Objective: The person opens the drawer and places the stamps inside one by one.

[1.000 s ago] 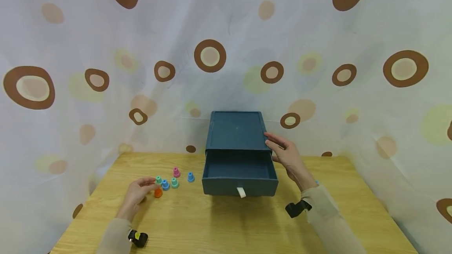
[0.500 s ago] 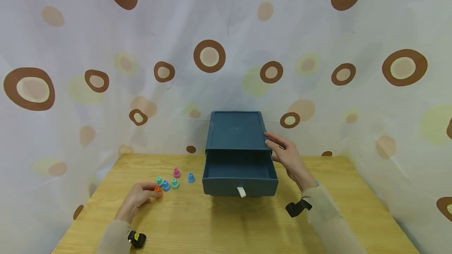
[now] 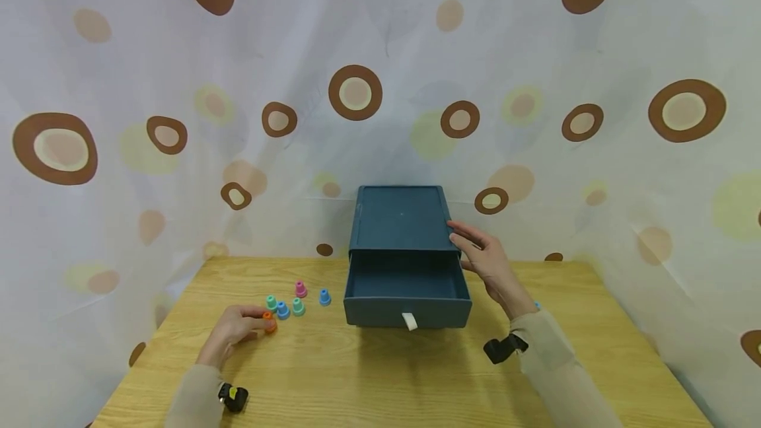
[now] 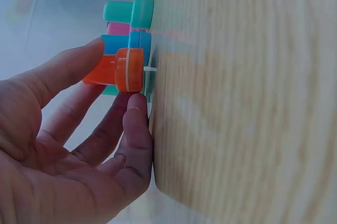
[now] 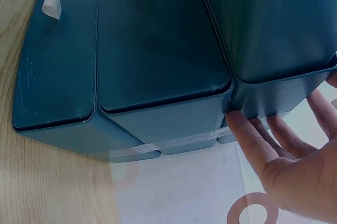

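My left hand [image 3: 236,326] pinches a small orange toy stamp [image 4: 129,70] between thumb and fingers, low at the table surface. Just beyond it stand a blue stamp [image 3: 283,310] and two green ones, the nearer to the cabinet being a green stamp [image 3: 298,307]. A pink stamp [image 3: 300,289] is behind them, and another blue stamp [image 3: 325,297] is off to the right. My right hand [image 3: 487,263] rests with extended fingers against the right side of a dark blue drawer cabinet [image 3: 401,220]. Its top drawer [image 3: 404,312] is pulled out, with nothing visible inside.
Two lower drawers, including a middle drawer [image 5: 158,40], are closed and carry white pull tabs. A bit of something blue [image 3: 538,305] shows behind the right forearm. The patterned curtain [image 3: 285,216] hangs behind the wooden table [image 3: 315,375].
My left hand has lowered slightly and closed its fingers on the orange stamp. My right hand stays at the cabinet's side. The head view shifts slightly.
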`<state>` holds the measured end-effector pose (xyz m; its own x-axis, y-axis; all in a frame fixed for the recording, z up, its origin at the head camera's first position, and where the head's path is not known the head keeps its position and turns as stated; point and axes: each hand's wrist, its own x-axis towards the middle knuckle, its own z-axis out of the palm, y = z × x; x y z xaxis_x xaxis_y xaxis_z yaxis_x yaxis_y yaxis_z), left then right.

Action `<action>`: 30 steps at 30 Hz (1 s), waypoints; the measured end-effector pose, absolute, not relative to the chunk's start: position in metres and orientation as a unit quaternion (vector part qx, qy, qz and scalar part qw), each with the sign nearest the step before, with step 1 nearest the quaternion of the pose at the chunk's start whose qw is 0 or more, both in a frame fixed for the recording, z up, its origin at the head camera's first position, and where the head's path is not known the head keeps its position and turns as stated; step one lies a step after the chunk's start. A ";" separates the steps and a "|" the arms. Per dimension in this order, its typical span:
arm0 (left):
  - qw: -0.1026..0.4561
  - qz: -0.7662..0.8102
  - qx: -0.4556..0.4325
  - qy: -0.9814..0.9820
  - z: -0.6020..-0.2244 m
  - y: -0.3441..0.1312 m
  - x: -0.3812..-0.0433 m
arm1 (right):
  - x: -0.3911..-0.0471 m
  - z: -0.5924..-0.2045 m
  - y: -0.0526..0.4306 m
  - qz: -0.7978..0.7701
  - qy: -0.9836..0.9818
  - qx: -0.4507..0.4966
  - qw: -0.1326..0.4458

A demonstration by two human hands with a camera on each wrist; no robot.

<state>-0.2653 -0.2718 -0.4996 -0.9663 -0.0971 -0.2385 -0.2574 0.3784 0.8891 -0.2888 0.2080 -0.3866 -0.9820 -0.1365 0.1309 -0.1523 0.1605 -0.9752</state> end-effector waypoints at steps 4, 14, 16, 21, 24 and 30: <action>0.069 0.549 -0.116 0.825 -0.496 -0.271 -0.264 | -0.290 -0.386 0.208 0.641 -0.762 0.094 0.004; 0.051 0.560 -0.115 0.819 -0.488 -0.272 -0.259 | -0.290 -0.387 0.209 0.640 -0.762 0.098 0.008; 0.046 0.568 -0.114 0.814 -0.487 -0.271 -0.258 | -0.290 -0.387 0.209 0.640 -0.762 0.100 0.007; 0.045 0.582 -0.096 0.806 -0.481 -0.266 -0.257 | -0.289 -0.386 0.208 0.638 -0.764 0.099 0.006; 0.044 0.582 -0.078 0.808 -0.476 -0.263 -0.257 | -0.288 -0.385 0.208 0.638 -0.764 0.098 0.007; 0.040 0.567 -0.060 0.821 -0.467 -0.257 -0.257 | -0.287 -0.383 0.207 0.638 -0.764 0.096 0.004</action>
<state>-0.2572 -0.2573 -0.4669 -0.9896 -0.0542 -0.1335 -0.1440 0.3498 0.9257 -0.2871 0.2072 -0.3834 -0.9814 -0.1417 0.1296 -0.1529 0.1679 -0.9739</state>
